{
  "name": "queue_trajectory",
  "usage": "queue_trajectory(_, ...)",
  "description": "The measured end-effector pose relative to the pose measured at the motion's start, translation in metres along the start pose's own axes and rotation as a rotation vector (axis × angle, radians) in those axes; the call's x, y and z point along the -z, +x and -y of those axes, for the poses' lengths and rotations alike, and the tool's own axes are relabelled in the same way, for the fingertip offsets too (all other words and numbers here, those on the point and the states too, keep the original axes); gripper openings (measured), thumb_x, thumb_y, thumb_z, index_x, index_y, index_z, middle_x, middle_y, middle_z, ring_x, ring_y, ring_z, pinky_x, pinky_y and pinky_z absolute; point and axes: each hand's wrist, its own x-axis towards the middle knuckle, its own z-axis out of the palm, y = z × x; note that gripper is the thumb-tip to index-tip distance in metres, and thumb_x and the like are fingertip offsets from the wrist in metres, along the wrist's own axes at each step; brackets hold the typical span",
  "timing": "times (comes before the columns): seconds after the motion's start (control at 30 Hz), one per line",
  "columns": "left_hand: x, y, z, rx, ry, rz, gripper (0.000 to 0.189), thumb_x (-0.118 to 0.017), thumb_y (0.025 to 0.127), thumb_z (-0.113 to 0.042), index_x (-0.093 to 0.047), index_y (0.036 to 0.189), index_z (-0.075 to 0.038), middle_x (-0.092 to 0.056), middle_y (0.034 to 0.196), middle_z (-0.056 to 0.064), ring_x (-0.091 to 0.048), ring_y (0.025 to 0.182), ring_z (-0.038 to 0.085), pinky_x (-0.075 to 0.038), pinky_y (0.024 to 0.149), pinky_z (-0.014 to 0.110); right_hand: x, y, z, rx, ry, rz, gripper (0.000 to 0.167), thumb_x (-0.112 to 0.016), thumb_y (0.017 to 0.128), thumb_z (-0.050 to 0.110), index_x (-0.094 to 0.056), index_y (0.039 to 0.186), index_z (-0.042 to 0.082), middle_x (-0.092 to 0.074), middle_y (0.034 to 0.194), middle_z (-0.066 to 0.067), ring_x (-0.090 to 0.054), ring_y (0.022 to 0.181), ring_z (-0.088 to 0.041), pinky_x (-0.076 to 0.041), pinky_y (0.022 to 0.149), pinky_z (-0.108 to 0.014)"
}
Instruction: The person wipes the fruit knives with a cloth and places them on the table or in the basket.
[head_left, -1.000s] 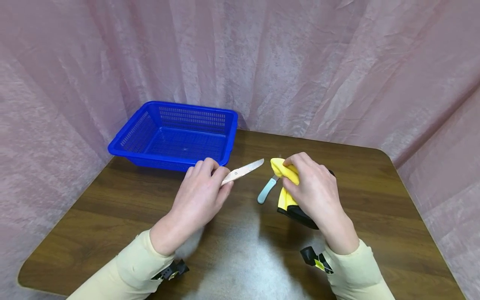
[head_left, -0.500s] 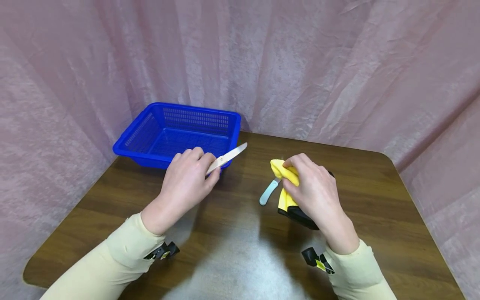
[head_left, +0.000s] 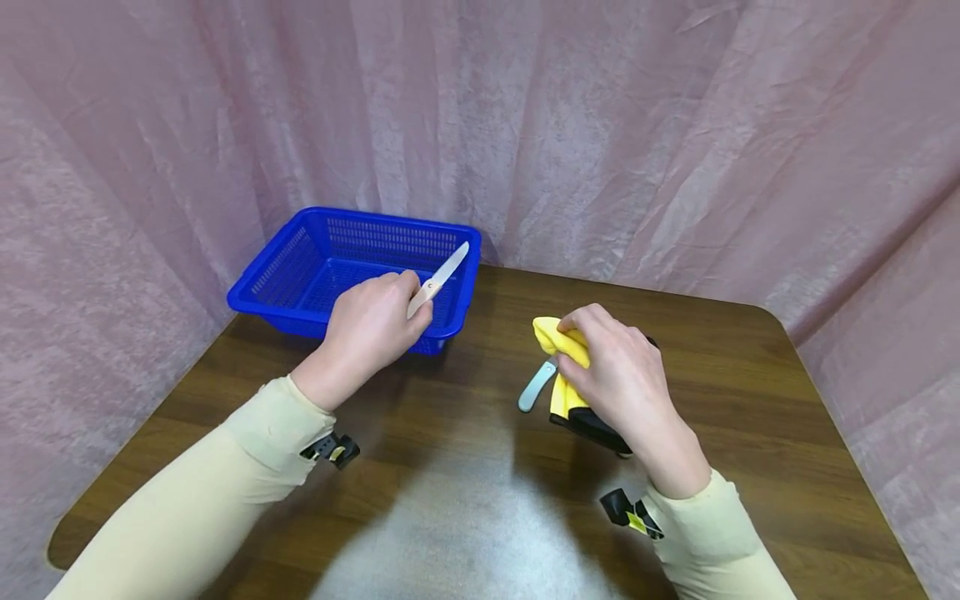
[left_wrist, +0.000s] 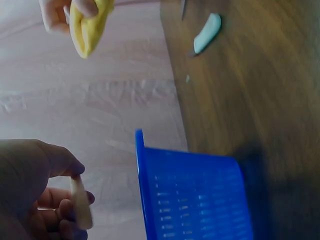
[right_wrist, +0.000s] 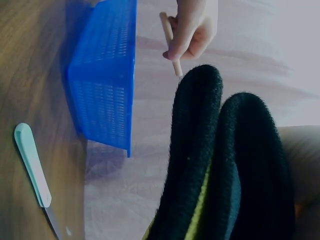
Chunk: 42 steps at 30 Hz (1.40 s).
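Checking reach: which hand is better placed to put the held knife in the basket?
Probably left: the left hand grips that knife near the basket; the right hand, farther off, holds the cloth.

No text, label, brand, number or sign can be read in any of the 3 views.

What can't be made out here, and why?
Mint-handled knife: head view, most of the blade hidden by the yellow-and-black cloth.
Blue basket: head view, part of its floor hidden by the left hand.
Thin grey object: left wrist view, cut off by top edge.
Pale speck: left wrist view, too small to identify.
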Motion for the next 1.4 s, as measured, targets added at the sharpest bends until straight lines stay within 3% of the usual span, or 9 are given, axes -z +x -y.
queue_trajectory(0.33,-0.010,0.034,0.015,0.095,0.021,0.164,0.026,-0.066,0.104,-0.032,-0.062,0.094,-0.008,-0.069,0.082,0.014,-0.069,0.074,0.043,-0.054,0.063,0.062,-0.007,0.001,0.005,0.013,0.006,0.019,0.033,-0.086,0.090,0.010,-0.073,0.120,0.015,-0.072,0.116,-0.001,-0.064,0.085,-0.028,-0.051,0.077,-0.051)
queue_trajectory(0.57,-0.023,0.047,0.026,0.136,0.033,0.228,0.027,-0.064,0.103,-0.032,-0.063,0.098,-0.006,-0.071,0.087,0.019,-0.071,0.081,0.047,-0.055,0.072,0.064,-0.009,0.001,0.008,0.030,0.000,0.026,0.035,-0.088,0.088,0.010,-0.073,0.120,0.015,-0.072,0.116,-0.001,-0.064,0.084,-0.026,-0.052,0.077,-0.051)
queue_trajectory(0.77,-0.033,0.058,0.030,0.182,0.043,0.329,0.025,-0.060,0.103,-0.031,-0.064,0.102,-0.006,-0.072,0.096,0.019,-0.070,0.088,0.045,-0.055,0.078,0.063,-0.011,0.001,0.011,0.033,0.004,0.061,0.034,-0.086,0.089,0.010,-0.073,0.121,0.015,-0.071,0.115,0.001,-0.063,0.081,-0.025,-0.051,0.079,-0.049)
queue_trajectory(0.93,-0.043,0.066,0.033,0.224,0.079,0.423,0.026,-0.060,0.104,-0.033,-0.067,0.098,-0.008,-0.071,0.095,0.015,-0.068,0.086,0.038,-0.056,0.079,0.060,-0.013,-0.001,0.013,0.039,-0.003,0.064,0.034,-0.086,0.090,0.011,-0.073,0.121,0.015,-0.071,0.116,0.001,-0.064,0.081,-0.025,-0.051,0.079,-0.048)
queue_trajectory(1.1,-0.052,0.069,0.034,0.233,0.101,0.468,0.026,-0.062,0.103,-0.030,-0.069,0.089,-0.009,-0.071,0.091,0.013,-0.067,0.082,0.034,-0.057,0.077,0.057,-0.013,-0.002,0.013,0.044,-0.005,0.045,0.036,-0.087,0.089,0.010,-0.073,0.121,0.015,-0.071,0.115,0.001,-0.063,0.080,-0.025,-0.051,0.081,-0.048)
queue_trajectory(1.4,-0.060,0.070,0.032,0.266,0.097,0.537,0.026,-0.063,0.103,-0.031,-0.072,0.096,-0.008,-0.072,0.093,0.013,-0.067,0.086,0.033,-0.057,0.080,0.054,-0.012,-0.004,0.011,0.048,-0.010,0.025,0.034,-0.086,0.088,0.008,-0.073,0.119,0.015,-0.071,0.114,0.001,-0.062,0.078,-0.025,-0.051,0.081,-0.048)
